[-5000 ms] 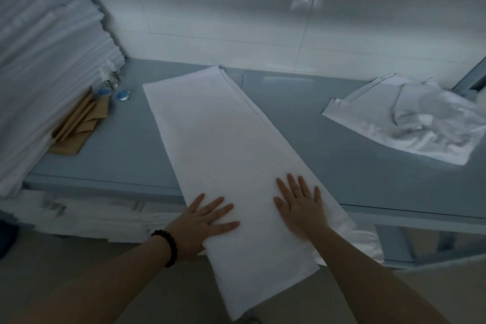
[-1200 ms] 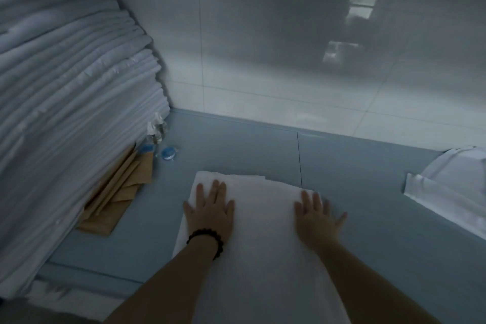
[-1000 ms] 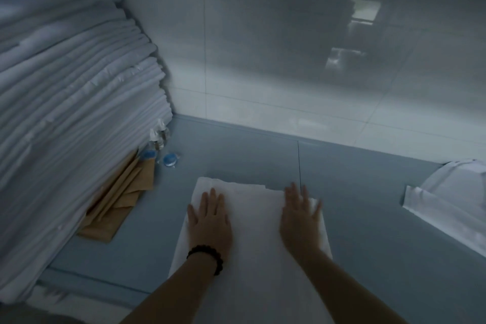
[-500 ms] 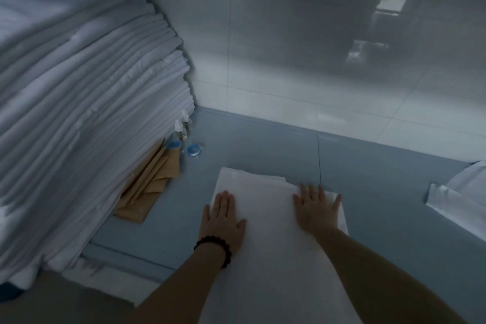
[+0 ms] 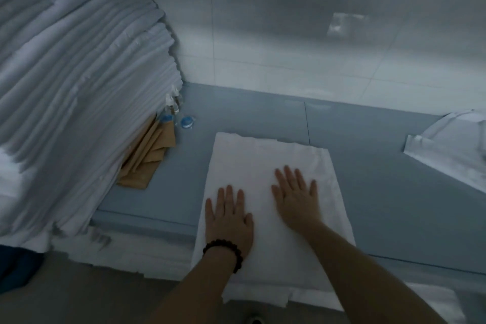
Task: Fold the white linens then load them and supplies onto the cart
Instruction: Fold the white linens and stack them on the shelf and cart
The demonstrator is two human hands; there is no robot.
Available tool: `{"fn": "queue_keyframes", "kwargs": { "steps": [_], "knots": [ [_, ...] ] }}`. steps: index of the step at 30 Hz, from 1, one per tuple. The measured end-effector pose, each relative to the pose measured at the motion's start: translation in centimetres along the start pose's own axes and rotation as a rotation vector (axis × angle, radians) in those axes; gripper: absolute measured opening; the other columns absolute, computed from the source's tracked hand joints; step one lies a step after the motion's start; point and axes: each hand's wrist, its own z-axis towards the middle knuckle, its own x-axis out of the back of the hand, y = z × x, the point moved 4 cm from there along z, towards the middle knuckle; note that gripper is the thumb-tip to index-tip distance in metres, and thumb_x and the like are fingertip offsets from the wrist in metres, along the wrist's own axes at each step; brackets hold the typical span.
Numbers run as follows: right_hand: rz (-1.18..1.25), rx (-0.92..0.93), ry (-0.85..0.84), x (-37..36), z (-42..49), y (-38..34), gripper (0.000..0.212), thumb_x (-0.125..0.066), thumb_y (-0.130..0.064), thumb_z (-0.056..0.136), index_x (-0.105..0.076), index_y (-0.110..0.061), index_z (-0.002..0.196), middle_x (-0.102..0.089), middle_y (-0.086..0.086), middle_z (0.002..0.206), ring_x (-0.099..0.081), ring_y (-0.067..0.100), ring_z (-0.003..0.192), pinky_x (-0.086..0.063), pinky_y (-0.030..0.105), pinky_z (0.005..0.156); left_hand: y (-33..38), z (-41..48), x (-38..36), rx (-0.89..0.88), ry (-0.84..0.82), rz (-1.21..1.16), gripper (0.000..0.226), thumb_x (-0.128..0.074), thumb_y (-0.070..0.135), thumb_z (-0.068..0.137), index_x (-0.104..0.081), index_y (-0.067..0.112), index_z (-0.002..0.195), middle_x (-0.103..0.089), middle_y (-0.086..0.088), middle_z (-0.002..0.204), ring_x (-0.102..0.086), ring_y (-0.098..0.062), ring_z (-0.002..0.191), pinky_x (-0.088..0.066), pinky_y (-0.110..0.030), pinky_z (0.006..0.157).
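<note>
We wear one bracelet [image 5: 223,254] of round, dark beads, a single strand circling the left wrist. Just beyond the bracelet our left grip [image 5: 228,214] is bare. Behind it the left forearm [image 5: 194,294] is uncovered, and right of the bracelet our right grip [image 5: 297,197] and right forearm [image 5: 368,279] are bare too.

I see the tall stack of folded white linens [image 5: 79,73] run off the left and top edges, its layers smeared by blur. Flat tan paper pieces [image 5: 150,158] slip partly under it. Beside them stand small clear bottles [image 5: 173,102] and a round blue-capped item [image 5: 187,121] — too small to identify. The right edge cuts the loose white sheet [image 5: 452,150]. A dark blue shape [image 5: 15,268], bottom left, is cut off — I cannot tell what it is.
</note>
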Motion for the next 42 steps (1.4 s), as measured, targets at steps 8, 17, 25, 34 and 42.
{"fn": "queue_keyframes", "kwargs": {
  "steps": [8, 17, 25, 34, 42],
  "knots": [
    [-0.160, -0.214, -0.028, 2.7, -2.8, 4.5, 0.057, -0.014, -0.045, 0.101, -0.001, -0.028, 0.154, 0.009, -0.001, 0.162, 0.014, 0.026, 0.147, 0.009, 0.062, 0.113, 0.5, 0.3, 0.3, 0.020, -0.050, 0.038, 0.058, -0.005, 0.043, 0.101, 0.019, 0.021, 0.149, 0.023, -0.005, 0.158, 0.020, -0.025, 0.145, 0.016, -0.051, 0.115],
    [0.051, -0.124, -0.145, -0.4, -4.8, -0.1, 0.056, -0.007, -0.058, 0.097, 0.014, -0.046, 0.147, 0.019, -0.012, 0.158, 0.022, 0.021, 0.145, 0.012, 0.067, 0.108, 0.8, 3.7, 0.1, -0.015, -0.099, 0.056, 0.060, -0.006, 0.044, 0.099, 0.017, 0.022, 0.150, 0.022, -0.004, 0.158, 0.020, -0.024, 0.145, 0.017, -0.050, 0.114],
    [0.062, -0.117, -0.198, 0.4, 1.0, 1.0, 0.055, -0.006, -0.060, 0.096, 0.013, -0.047, 0.147, 0.020, -0.013, 0.158, 0.021, 0.021, 0.145, 0.013, 0.069, 0.106, 1.3, 9.2, 2.3, -0.075, -0.255, 0.067, 0.062, -0.011, 0.049, 0.100, 0.012, 0.024, 0.152, 0.021, -0.004, 0.159, 0.017, -0.025, 0.146, 0.011, -0.049, 0.115],
    [-0.027, 0.071, -0.082, 1.9, -2.0, -5.6, 0.055, -0.015, -0.040, 0.101, -0.001, -0.029, 0.153, 0.013, -0.004, 0.161, 0.018, 0.022, 0.146, 0.013, 0.070, 0.106, 0.4, 1.1, 1.9, -0.120, -0.066, 0.049, 0.059, -0.017, 0.041, 0.100, 0.002, 0.025, 0.153, 0.007, -0.007, 0.161, 0.008, -0.025, 0.148, 0.008, -0.047, 0.116],
    [0.013, 0.078, 0.025, -0.3, -4.8, -5.7, 0.054, -0.013, -0.045, 0.101, -0.003, -0.034, 0.153, 0.004, -0.005, 0.161, 0.009, 0.021, 0.148, 0.011, 0.058, 0.114, -0.2, -0.6, 0.0, -0.144, 0.130, 0.074, 0.059, -0.015, 0.043, 0.100, 0.009, 0.029, 0.152, 0.010, -0.006, 0.161, 0.013, -0.029, 0.147, 0.014, -0.045, 0.115]
  ]
}}
